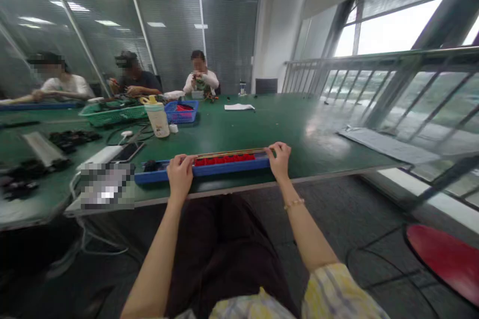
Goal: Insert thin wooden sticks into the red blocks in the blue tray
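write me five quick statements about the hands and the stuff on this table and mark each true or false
1. Thin strands run between the left hand and the right hand. True.
2. The pieces lined up in the long tray are green. False: they are red.
3. The bottle stands left of the small blue basket in the picture. True.
4. The bracelet is on the left arm. False: it is on the right arm.
5. The long tray is yellow. False: it is blue.
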### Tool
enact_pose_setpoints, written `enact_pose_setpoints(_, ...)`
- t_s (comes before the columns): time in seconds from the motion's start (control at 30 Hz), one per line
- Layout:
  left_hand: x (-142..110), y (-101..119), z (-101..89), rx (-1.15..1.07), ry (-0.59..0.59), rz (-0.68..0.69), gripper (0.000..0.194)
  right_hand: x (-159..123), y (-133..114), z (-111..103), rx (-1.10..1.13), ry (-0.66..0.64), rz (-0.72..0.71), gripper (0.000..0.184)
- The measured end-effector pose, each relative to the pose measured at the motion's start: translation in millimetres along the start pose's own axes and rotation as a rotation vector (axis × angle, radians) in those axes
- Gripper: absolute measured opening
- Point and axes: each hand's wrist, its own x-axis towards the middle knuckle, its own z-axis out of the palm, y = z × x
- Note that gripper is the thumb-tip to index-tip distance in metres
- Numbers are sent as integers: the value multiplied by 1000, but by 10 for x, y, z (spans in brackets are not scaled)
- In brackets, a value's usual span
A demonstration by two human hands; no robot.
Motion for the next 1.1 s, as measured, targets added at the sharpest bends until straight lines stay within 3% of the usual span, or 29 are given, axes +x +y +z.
enact_pose_setpoints(1.1,7,11,15,-13,1,-11,31,0,-11,24,53,-33,117,43)
